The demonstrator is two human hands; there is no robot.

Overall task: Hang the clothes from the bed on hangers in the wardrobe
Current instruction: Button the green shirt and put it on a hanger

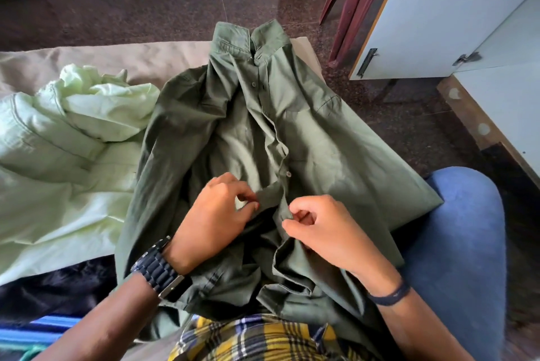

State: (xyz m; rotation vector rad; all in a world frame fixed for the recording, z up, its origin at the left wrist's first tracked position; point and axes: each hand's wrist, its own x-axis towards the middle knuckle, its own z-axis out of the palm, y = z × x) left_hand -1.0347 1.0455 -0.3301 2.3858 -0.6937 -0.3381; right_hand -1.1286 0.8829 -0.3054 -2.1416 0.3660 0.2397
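The green shirt [292, 138] is spread on the bed [117, 59]. Its front edges are pinched by the left hand [216, 214] and right hand [324, 229]. Buttoning seems underway; a hanger is needed next.

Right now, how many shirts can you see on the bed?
2: a dark green shirt in the middle, pinched by both hands, and a light green shirt crumpled to its left. Others may be hidden.
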